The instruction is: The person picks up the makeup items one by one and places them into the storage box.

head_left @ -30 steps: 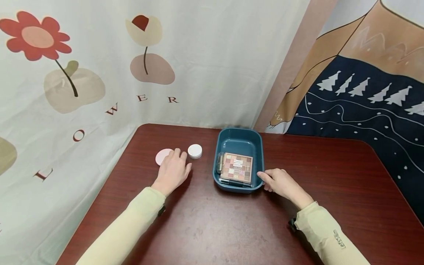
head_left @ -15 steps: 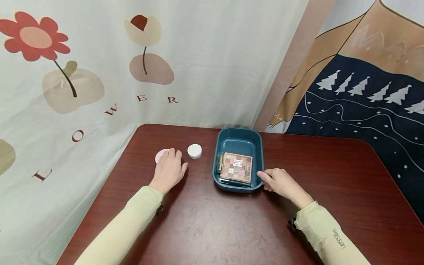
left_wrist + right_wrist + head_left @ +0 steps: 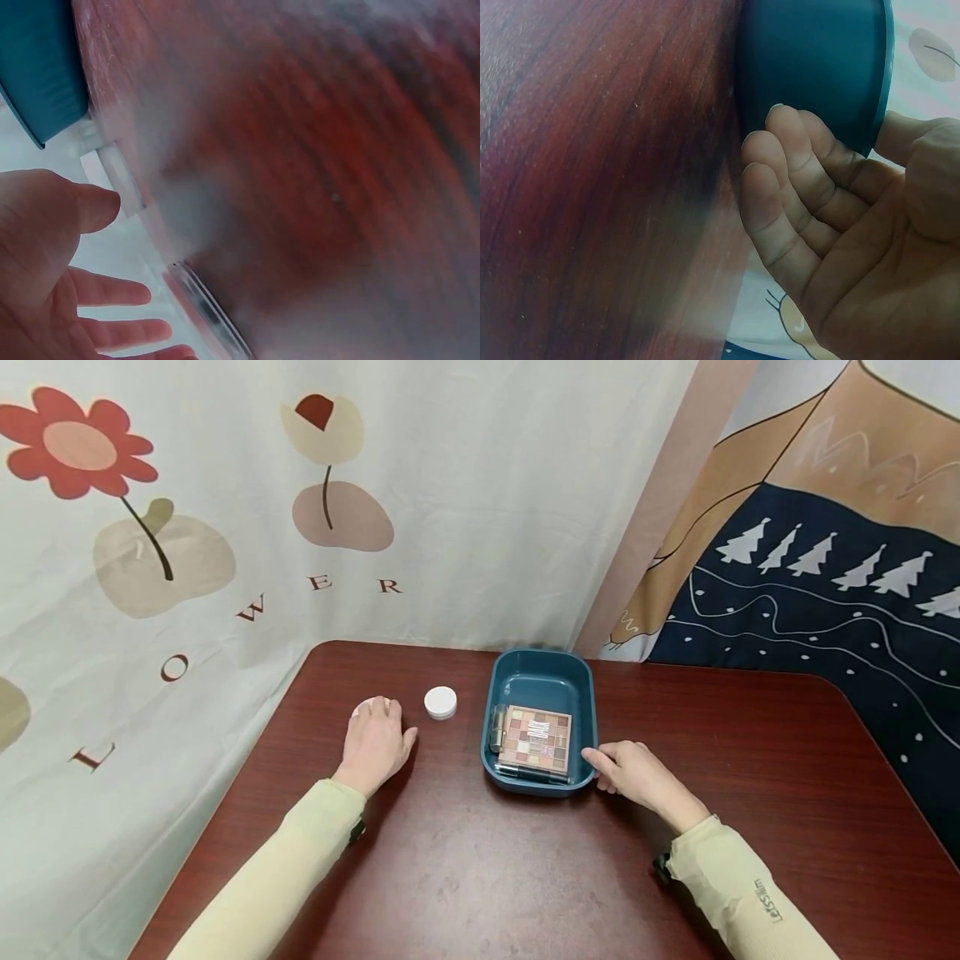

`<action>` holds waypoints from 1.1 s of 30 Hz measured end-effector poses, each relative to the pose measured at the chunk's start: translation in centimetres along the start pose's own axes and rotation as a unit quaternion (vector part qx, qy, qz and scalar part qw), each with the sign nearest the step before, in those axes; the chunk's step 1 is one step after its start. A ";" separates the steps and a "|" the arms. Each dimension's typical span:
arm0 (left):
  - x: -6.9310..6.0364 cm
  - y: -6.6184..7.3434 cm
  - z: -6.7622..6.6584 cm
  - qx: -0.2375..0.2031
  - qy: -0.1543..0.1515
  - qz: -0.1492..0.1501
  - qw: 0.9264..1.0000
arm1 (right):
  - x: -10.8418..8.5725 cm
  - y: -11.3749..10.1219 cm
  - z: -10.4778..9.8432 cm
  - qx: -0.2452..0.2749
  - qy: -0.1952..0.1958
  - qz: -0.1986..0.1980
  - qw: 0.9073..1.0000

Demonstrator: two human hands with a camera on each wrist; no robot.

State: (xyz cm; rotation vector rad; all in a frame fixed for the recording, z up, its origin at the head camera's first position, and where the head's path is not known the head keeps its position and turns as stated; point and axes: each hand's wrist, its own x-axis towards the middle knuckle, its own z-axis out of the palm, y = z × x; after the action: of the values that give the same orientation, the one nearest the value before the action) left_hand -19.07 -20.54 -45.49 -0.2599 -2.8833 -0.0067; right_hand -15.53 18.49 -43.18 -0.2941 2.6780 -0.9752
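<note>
In the head view my left hand (image 3: 375, 745) hovers over or touches a pale pink round compact (image 3: 363, 707), mostly covered by the fingers. The left wrist view shows the fingers of this hand (image 3: 82, 262) spread, with a gap to the flat compact (image 3: 206, 311). My right hand (image 3: 641, 777) grips the near right corner of a blue tray (image 3: 487, 693), thumb over the rim and fingers against the outer wall (image 3: 817, 67). Inside the tray lie an eyeshadow palette (image 3: 536, 739), a small tube (image 3: 498, 729) and a dark pen-like item (image 3: 532, 773).
A white round jar (image 3: 440, 702) stands between the compact and the tray on the dark red-brown table (image 3: 465, 877). Behind the table hang a white flower-patterned curtain (image 3: 480, 510) and a dark blue cloth with trees (image 3: 810, 602).
My left hand has moved leftward and now covers more of the pink compact. The right hand and the tray have stayed in place.
</note>
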 end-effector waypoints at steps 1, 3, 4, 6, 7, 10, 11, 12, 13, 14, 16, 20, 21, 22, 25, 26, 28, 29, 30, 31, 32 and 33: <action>0.0 -0.1 0.1 -0.002 -0.003 -0.004 1.000 | 0.0 0.0 0.0 0.000 0.000 -0.001 1.000; 0.0 -0.2 0.1 -0.008 -0.010 -0.013 1.000 | 0.0 0.0 0.0 0.001 0.001 -0.002 1.000; 0.0 -0.2 0.2 -0.012 -0.012 -0.016 1.000 | 0.0 0.0 0.0 0.000 0.000 -0.002 1.000; -0.1 -0.3 0.2 -0.017 -0.014 -0.021 1.000 | 0.0 0.0 0.0 -0.002 -0.002 -0.002 1.000; -0.1 -0.3 0.2 -0.019 -0.014 -0.023 0.999 | -0.1 0.0 0.0 -0.003 -0.003 -0.001 1.000; -0.1 -0.4 0.2 -0.025 -0.017 -0.028 0.999 | -0.1 0.0 0.0 -0.005 -0.005 0.003 1.000; -0.1 -0.5 0.3 -0.028 -0.019 -0.030 0.999 | -0.1 -0.1 -0.1 -0.005 -0.006 0.003 1.000; -0.1 -0.5 0.3 -0.030 -0.021 -0.033 0.999 | -0.1 -0.1 -0.1 -0.005 -0.006 0.004 1.000; -0.1 -0.5 0.3 -0.031 -0.025 -0.035 0.999 | -0.1 -0.1 -0.1 -0.006 -0.006 0.004 1.000; -0.1 -0.5 0.4 -0.032 -0.028 -0.037 0.998 | -0.1 -0.1 -0.1 -0.006 -0.006 0.003 1.000; 0.0 -0.6 0.4 -0.033 -0.034 -0.042 0.998 | -0.1 -0.1 -0.1 -0.007 -0.006 0.003 1.000; 0.1 -0.7 0.4 -0.030 -0.044 -0.047 0.997 | -0.1 -0.1 -0.1 -0.007 -0.006 0.002 1.000; 0.1 -0.7 0.4 -0.032 -0.045 -0.049 0.997 | -0.1 -0.1 -0.1 -0.007 -0.005 0.002 1.000; 0.1 -0.7 0.4 -0.032 -0.047 -0.051 0.997 | -0.1 -0.1 -0.1 -0.006 -0.005 0.002 1.000; 0.1 -0.7 0.5 -0.039 -0.047 -0.057 0.996 | -0.1 -0.1 -0.1 -0.006 -0.004 0.000 1.000; 0.1 -0.7 0.5 -0.042 -0.046 -0.059 0.996 | -0.1 -0.1 -0.1 -0.006 -0.004 0.000 1.000; 0.2 -0.7 0.5 -0.048 -0.042 -0.062 0.996 | -0.1 -0.1 -0.1 -0.006 -0.004 -0.001 1.000; 0.2 -0.7 0.5 -0.050 -0.040 -0.064 0.996 | -0.1 -0.1 -0.1 -0.006 -0.004 -0.002 1.000; 0.2 -0.7 0.5 -0.052 -0.038 -0.064 0.996 | -0.1 -0.1 -0.1 -0.006 -0.004 -0.002 1.000; 0.2 -0.7 0.5 -0.053 -0.037 -0.064 0.996 | -0.1 0.0 -0.1 -0.006 -0.003 -0.003 1.000; 0.2 -0.7 0.6 -0.055 -0.036 -0.064 0.996 | -0.1 0.0 -0.1 -0.007 -0.003 -0.004 1.000; 0.2 -0.7 0.6 -0.055 -0.035 -0.064 0.996 | -0.1 0.0 -0.1 -0.007 -0.002 -0.004 1.000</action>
State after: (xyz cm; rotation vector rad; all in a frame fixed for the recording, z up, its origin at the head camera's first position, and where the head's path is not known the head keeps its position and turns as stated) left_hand -19.53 -21.22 -46.01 -0.0978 -2.9676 -0.1835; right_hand -15.46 18.57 -43.11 -0.3111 2.6825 -0.9567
